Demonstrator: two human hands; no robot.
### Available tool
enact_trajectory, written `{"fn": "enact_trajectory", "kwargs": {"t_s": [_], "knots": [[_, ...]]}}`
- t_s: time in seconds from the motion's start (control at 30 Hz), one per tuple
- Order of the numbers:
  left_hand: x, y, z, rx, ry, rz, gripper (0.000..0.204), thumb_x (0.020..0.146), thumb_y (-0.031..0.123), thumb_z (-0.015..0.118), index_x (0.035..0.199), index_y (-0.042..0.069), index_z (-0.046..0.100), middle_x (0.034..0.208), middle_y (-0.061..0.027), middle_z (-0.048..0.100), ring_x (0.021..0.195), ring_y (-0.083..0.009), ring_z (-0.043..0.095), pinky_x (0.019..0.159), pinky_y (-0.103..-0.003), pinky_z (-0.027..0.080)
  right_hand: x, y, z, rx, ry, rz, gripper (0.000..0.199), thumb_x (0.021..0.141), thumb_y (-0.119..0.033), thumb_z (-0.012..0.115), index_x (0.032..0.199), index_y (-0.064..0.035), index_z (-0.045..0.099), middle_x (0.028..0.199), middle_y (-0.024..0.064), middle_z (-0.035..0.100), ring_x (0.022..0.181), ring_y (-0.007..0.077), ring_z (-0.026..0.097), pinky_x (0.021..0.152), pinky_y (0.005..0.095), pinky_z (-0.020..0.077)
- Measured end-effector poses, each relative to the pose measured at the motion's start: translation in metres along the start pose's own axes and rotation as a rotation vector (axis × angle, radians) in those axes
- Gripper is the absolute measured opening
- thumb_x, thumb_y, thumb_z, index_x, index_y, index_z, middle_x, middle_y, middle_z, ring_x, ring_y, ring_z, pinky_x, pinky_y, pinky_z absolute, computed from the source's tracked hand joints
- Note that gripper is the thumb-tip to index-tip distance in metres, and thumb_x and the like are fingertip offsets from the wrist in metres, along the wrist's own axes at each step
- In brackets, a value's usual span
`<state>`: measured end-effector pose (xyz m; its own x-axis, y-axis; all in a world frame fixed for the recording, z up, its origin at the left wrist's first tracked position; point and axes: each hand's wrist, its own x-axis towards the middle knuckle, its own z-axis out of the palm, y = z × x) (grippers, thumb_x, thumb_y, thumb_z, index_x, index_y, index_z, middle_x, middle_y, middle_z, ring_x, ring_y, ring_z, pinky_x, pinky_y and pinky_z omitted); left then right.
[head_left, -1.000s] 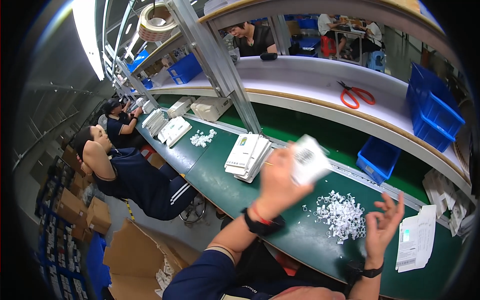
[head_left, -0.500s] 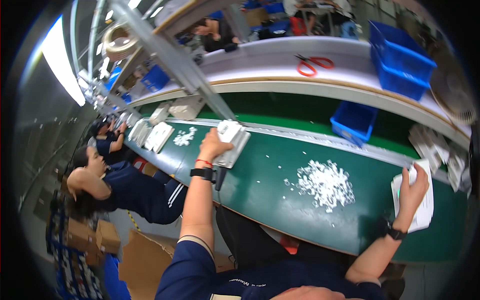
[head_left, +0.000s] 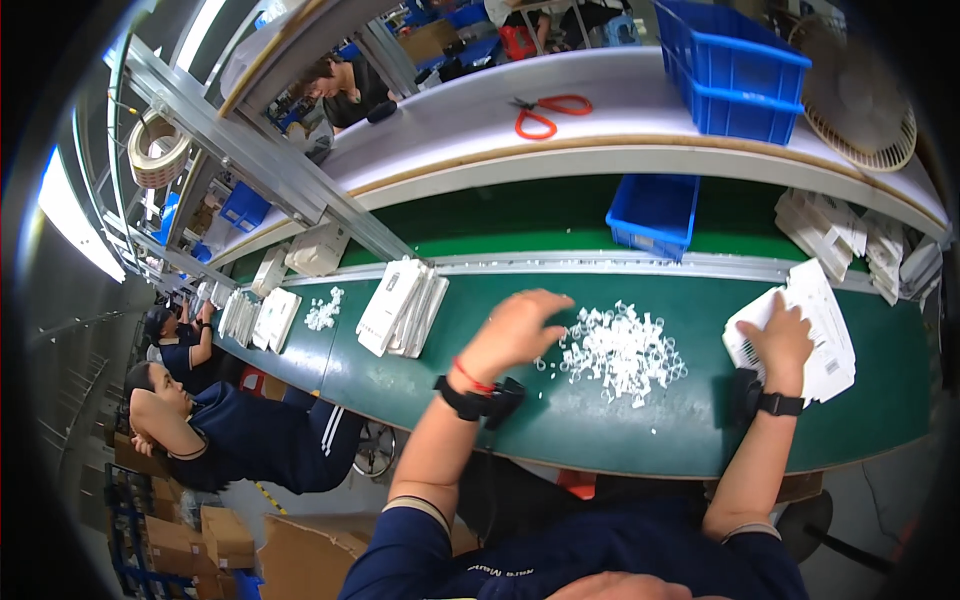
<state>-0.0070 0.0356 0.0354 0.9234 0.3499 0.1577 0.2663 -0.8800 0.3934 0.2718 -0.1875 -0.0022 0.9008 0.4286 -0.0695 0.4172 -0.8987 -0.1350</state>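
Observation:
My left hand (head_left: 515,330) hovers over the green bench at the left edge of a pile of small white ring-like plastic pieces (head_left: 625,352). Its fingers are apart and hold nothing. At the right, my right hand (head_left: 780,340) rests with spread fingers on a flat white plastic panel (head_left: 826,335), which has slots near one corner and lies tilted on the bench. To the left of my left hand stands a stack of white plastic panels (head_left: 402,308), with nothing touching it. Each wrist wears a dark band.
A blue bin (head_left: 655,215) sits behind the pile. On the shelf above are red-handled scissors (head_left: 550,115), stacked blue bins (head_left: 735,85) and a fan (head_left: 862,110). More white parts (head_left: 825,232) lie at the back right. A co-worker (head_left: 240,430) sits at the left.
My left hand has let go of the panel stack and moved right to the pile. The right hand's fingers have spread on its panel, which now lies turned. The view has shifted.

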Motion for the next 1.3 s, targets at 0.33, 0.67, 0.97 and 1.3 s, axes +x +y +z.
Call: {"fn": "enact_trajectory", "kwargs": {"t_s": [0.33, 0.67, 0.97, 1.3], "knots": [[0.017, -0.024, 0.069, -0.341, 0.099, -0.08, 0.012, 0.076, 0.004, 0.066, 0.088, 0.001, 0.067, 0.079, -0.013, 0.064, 0.071, -0.0248, 0.062, 0.065, -0.032, 0.05, -0.032, -0.001, -0.005, 0.085, 0.033, -0.233, 0.1, 0.042, -0.029, 0.09, 0.13, -0.0072, 0.047, 0.118, 0.0207, 0.054, 0.106, 0.0378, 0.052, 0.086, 0.0459, 0.0461], [0.007, -0.019, 0.05, -0.431, 0.363, -0.202, 0.016, 0.084, 0.003, 0.056, 0.098, 0.0, 0.063, 0.09, -0.015, 0.066, 0.07, -0.0228, 0.063, 0.063, -0.031, 0.05, -0.026, -0.019, 0.0, 0.036, 0.016, -0.238, 0.087, 0.042, -0.018, 0.09, 0.118, -0.0034, 0.051, 0.104, 0.0155, 0.059, 0.092, 0.034, 0.057, 0.078, 0.0395, 0.049], [0.005, -0.014, 0.049, -0.383, 0.478, -0.115, 0.017, 0.085, 0.001, 0.054, 0.1, 0.0, 0.064, 0.08, -0.0114, 0.06, 0.065, -0.0249, 0.058, 0.061, -0.032, 0.047, -0.03, -0.024, -0.003, 0.102, 0.054, -0.234, 0.076, 0.041, -0.011, 0.088, 0.108, -0.0007, 0.054, 0.103, 0.014, 0.052, 0.098, 0.0338, 0.05, 0.081, 0.0412, 0.0467], [0.006, -0.013, 0.053, -0.42, 0.49, -0.121, 0.016, 0.086, 0.001, 0.054, 0.099, 0.002, 0.063, 0.088, -0.011, 0.057, 0.075, -0.0244, 0.057, 0.066, -0.031, 0.046, -0.025, -0.019, 0.001, 0.115, 0.044, -0.241, 0.08, 0.041, -0.008, 0.087, 0.114, -0.0018, 0.054, 0.104, 0.0146, 0.053, 0.096, 0.0348, 0.051, 0.082, 0.0408, 0.0467]]}}
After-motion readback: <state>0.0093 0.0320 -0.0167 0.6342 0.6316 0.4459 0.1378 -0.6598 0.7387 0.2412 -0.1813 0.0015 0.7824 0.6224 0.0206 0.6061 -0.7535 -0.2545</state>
